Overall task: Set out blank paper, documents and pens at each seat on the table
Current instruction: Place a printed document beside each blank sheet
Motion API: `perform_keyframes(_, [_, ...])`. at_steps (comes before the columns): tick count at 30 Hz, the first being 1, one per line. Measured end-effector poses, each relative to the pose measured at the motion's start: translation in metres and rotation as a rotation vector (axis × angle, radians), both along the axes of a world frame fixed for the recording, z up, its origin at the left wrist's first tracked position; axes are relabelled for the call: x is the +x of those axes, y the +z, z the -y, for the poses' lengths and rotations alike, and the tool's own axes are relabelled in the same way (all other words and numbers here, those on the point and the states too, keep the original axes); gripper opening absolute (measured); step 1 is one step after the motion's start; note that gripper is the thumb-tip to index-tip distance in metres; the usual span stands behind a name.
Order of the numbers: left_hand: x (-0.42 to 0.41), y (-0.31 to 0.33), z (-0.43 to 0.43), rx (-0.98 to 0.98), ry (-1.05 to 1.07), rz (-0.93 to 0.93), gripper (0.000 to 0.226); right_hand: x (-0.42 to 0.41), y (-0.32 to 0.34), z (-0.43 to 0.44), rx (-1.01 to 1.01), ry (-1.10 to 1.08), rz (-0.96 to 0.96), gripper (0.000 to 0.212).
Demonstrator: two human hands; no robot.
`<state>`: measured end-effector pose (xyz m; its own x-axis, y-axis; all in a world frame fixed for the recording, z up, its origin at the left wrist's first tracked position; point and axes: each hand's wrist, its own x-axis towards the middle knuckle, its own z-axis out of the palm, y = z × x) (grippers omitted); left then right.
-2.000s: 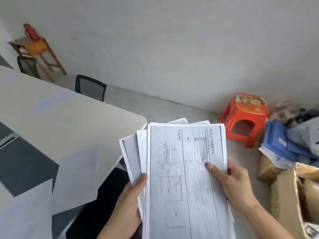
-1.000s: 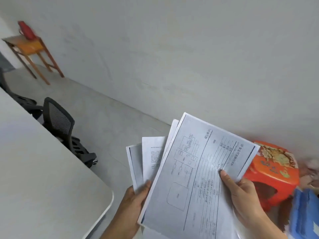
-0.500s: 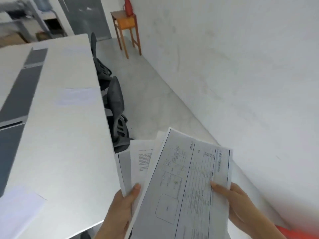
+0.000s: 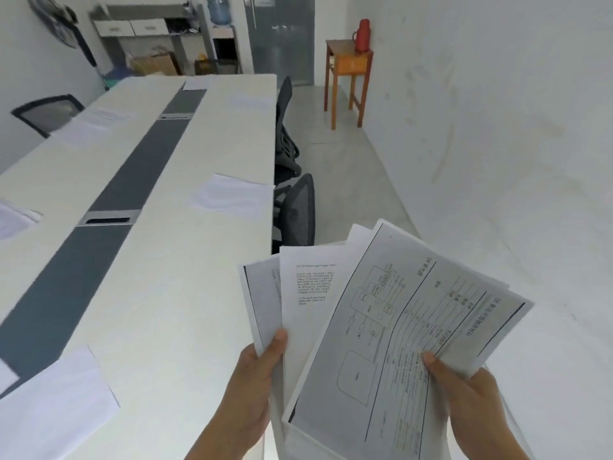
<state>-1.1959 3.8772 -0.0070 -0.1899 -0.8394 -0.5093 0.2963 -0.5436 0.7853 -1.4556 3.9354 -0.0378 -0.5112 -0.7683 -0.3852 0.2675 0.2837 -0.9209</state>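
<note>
I hold a fanned stack of printed documents (image 4: 311,293) in front of me, right of the long white table (image 4: 185,260). My left hand (image 4: 252,386) grips the lower sheets, thumb on top. My right hand (image 4: 464,400) pinches the top sheet (image 4: 398,327), a form with a diagram, tilted to the right. Blank paper lies at several seats: one sheet at the near left (image 4: 49,406), one at mid right (image 4: 232,194), others farther off (image 4: 96,119). No pens are visible.
Black mesh chairs (image 4: 295,210) stand along the table's right edge, another at the far left (image 4: 46,111). A grey strip (image 4: 109,207) runs down the table's middle. A wooden stand (image 4: 348,61) with a red flask (image 4: 363,29) is by the right wall. Shelves and a door at the back.
The view has swung left from the wall and orange stool to look down the table's length. Both hands keep the same hold; the top sheet has tilted further right.
</note>
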Motion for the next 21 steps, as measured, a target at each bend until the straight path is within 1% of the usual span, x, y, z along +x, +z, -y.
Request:
perform_keyframes(2, [0.002, -0.001, 0.012, 0.008, 0.050, -0.010, 0.045, -0.002, -0.005, 0.026, 0.021, 0.032, -0.004, 0.011])
perform_keyframes(5, [0.001, -0.004, 0.029, 0.029, 0.118, -0.018, 0.037, -0.006, -0.012, 0.070, 0.052, 0.102, 0.014, 0.011])
perform_keyframes(9, [-0.007, -0.005, 0.063, 0.052, 0.234, -0.055, 0.039, -0.012, -0.019, 0.136, 0.057, 0.227, 0.096, 0.014])
perform_keyframes(13, [-0.025, -0.007, 0.111, 0.037, 0.321, -0.029, 0.039, -0.028, -0.025, 0.211, 0.073, 0.372, 0.129, 0.016])
perform_keyframes(17, [-0.045, -0.003, 0.153, -0.042, 0.370, -0.009, 0.030, -0.041, -0.021, 0.286, 0.110, 0.626, 0.074, 0.017])
perform_keyframes(21, [-0.051, -0.006, 0.169, -0.095, 0.461, 0.045, 0.035, -0.031, -0.019, 0.348, 0.089, 0.814, 0.009, 0.014])
